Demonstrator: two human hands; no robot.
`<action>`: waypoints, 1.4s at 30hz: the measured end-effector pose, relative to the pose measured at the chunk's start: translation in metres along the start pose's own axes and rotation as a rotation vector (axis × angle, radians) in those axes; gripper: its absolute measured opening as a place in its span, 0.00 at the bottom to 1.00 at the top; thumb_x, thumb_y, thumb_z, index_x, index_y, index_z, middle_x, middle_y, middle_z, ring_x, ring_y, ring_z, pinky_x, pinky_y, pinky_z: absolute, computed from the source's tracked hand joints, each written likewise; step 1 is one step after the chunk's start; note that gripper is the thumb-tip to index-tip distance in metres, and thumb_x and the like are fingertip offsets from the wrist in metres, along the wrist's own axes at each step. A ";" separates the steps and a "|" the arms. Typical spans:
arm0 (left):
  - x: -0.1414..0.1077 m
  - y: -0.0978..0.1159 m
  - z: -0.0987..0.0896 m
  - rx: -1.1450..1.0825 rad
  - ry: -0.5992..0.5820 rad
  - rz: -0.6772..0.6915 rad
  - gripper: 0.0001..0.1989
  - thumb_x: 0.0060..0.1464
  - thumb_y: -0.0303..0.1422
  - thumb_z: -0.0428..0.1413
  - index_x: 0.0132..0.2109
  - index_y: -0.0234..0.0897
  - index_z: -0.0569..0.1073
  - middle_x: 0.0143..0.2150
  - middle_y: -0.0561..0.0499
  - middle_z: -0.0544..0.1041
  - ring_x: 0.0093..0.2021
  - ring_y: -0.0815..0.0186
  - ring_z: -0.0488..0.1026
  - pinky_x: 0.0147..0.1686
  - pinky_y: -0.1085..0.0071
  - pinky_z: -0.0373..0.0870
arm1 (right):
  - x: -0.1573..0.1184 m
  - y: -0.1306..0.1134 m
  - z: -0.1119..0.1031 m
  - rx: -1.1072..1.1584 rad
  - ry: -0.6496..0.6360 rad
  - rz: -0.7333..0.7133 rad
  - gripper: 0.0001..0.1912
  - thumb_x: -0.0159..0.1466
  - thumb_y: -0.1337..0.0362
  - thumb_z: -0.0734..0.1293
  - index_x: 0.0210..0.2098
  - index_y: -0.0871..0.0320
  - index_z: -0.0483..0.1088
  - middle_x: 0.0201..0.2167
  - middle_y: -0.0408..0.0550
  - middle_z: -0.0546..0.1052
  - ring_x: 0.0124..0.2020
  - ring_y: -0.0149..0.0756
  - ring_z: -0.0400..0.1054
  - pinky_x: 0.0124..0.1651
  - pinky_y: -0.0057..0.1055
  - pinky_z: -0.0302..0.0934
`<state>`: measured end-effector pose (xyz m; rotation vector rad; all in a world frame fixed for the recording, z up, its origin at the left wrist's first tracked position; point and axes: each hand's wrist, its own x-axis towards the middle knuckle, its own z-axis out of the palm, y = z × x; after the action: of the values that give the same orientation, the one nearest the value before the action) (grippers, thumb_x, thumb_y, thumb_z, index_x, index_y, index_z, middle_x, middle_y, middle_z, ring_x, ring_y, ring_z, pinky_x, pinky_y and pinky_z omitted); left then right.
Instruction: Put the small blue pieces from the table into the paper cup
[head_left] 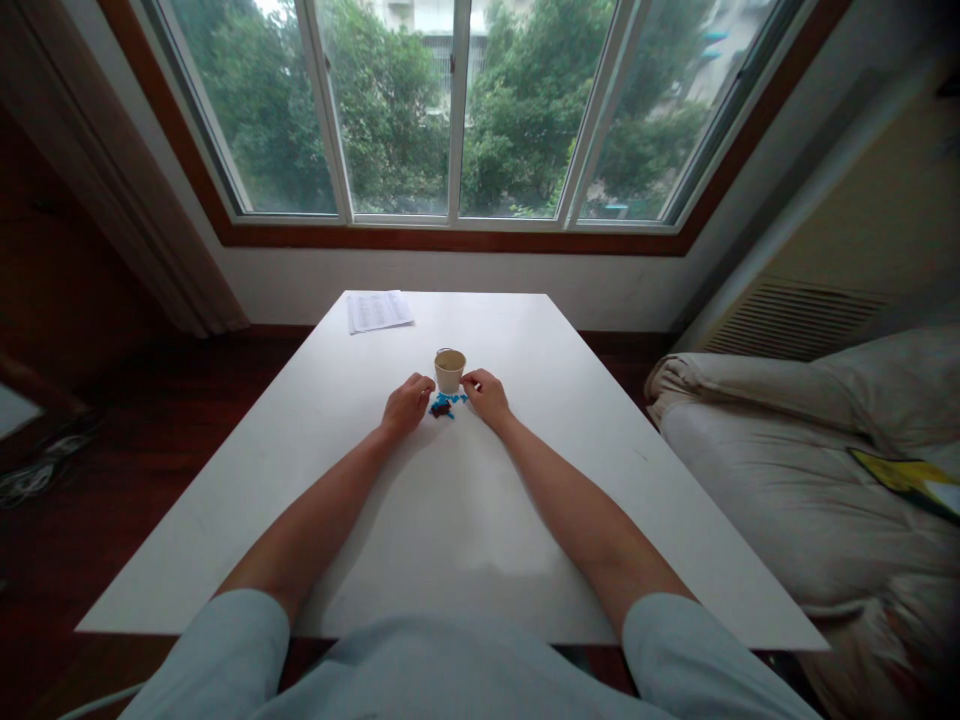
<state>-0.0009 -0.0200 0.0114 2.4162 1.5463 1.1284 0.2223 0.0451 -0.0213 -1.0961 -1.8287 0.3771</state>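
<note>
A small cream bucket (449, 376) with a thin handle stands upright on the white table, its mouth facing up. Just in front of it lies a little heap of small blue and dark brown pieces (442, 408), too small to name. My left hand (409, 402) is at the heap's left, fingers curled together near the bucket. At the bucket's right side is my right hand (486, 393), thumb and fingers pinched close to its wall. Whatever either hand may hold is too small to make out.
Printed sheets of paper (379, 311) lie at the table's far left corner. The white table (300, 540) reaches toward a wide window (457, 120). A beige sofa (750, 480) stands along the right, with a yellow and black item (900, 474) on it.
</note>
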 end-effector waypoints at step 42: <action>0.012 -0.006 -0.002 0.042 0.064 -0.073 0.15 0.60 0.25 0.51 0.50 0.41 0.77 0.50 0.45 0.75 0.53 0.57 0.70 0.56 0.57 0.69 | -0.003 -0.014 -0.001 -0.077 -0.175 -0.039 0.09 0.65 0.66 0.66 0.37 0.54 0.80 0.35 0.45 0.80 0.34 0.33 0.70 0.42 0.29 0.63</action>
<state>-0.0045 -0.0081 0.0169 2.3504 1.6786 1.1819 0.2165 0.0344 -0.0137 -1.1067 -2.0302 0.3930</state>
